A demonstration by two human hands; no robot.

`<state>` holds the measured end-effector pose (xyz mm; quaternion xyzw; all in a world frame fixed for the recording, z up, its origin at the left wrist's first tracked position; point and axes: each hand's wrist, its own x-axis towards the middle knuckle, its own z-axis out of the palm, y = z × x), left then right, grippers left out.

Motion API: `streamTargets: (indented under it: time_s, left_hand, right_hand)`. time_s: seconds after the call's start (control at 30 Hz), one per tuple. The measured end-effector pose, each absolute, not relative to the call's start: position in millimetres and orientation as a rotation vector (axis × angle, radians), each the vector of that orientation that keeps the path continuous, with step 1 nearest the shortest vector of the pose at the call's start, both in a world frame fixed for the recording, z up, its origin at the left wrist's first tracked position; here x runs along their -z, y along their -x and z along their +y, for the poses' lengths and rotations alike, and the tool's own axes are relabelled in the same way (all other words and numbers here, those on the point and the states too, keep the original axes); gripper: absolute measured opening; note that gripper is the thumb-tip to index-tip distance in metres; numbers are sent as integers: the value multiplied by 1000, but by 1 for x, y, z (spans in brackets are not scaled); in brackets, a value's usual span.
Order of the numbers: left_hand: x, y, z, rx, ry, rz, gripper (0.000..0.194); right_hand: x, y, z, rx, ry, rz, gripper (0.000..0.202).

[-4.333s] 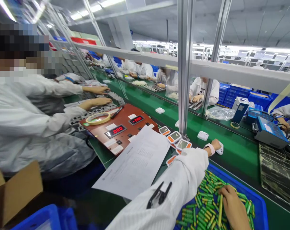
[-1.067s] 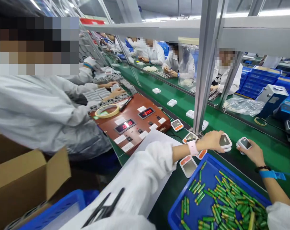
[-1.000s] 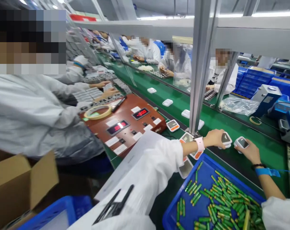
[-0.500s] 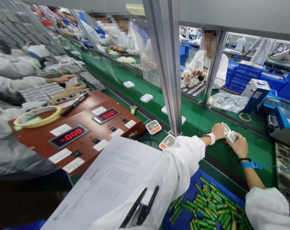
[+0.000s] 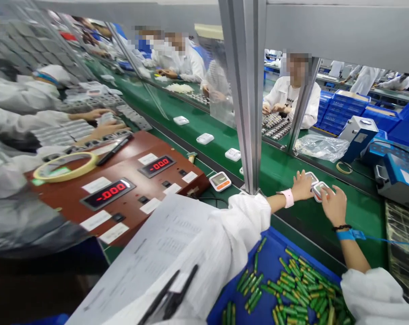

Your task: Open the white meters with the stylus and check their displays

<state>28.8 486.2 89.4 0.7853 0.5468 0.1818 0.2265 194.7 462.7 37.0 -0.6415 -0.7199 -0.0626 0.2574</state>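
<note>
Units (image 5: 320,191), two of them, are at our hands over the green belt (image 5: 277,162), screens up; whether edges touch or overlap, we cannot tell. Our left hand (image 5: 302,186) has its fingers raised beside the farther one, our right hand (image 5: 334,205) its fingers bent at the nearer one's edge; whether either grips, we cannot tell. We judge it best to handle both by the rims, fingertips off the screens, level and without knocking.

Nearest us is one blue tray (image 5: 270,253), its green batteries (image 5: 294,282) too heaped to count. Along the belt we count four white pieces (image 5: 204,138), one mostly behind the post (image 5: 248,99). One more unit lies beside the brown box (image 5: 130,158), which bears two lit displays, one tape ring (image 5: 89,159) and one pen (image 5: 114,149).
</note>
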Motion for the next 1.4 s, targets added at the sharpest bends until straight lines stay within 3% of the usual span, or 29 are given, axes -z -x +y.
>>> streamTargets:
  time_s: [0.1,0.2,0.37,0.47,0.6,0.83,1.03,1.27,1.4]
  left_hand:
    - [-109,-5,441,-662,-2228,1268,54]
    - [-123,42,391,-860,-2224,975,19]
    - [-118,141,353,-633,-2016,1637,9]
    - [-101,184,354,-389,-1925,1898,18]
    - [-83,200,357,-326,-1898,1956,26]
    - [-72,165,362,-220,-1822,2027,28]
    - [-67,148,359,-254,-1789,2109,53]
    - [-86,151,338,-374,-1921,2055,27]
    - [-102,142,325,-548,-2052,1848,30]
  right_hand:
    - [-51,-182,448,115,1708,-1930,39]
    - [-76,-154,424,-73,1507,-1975,38]
    - [-106,-71,373,-614,1226,-2415,27]
    - [-100,-23,354,-717,1390,-2636,41]
    - [-83,14,347,-647,1618,-2628,54]
    - [-85,6,346,-532,1599,-2518,39]
    - [-78,-35,358,-762,1463,-2074,43]
    - [-71,-75,384,-863,1428,-1533,49]
    - [-72,-118,401,-774,1539,-1479,49]
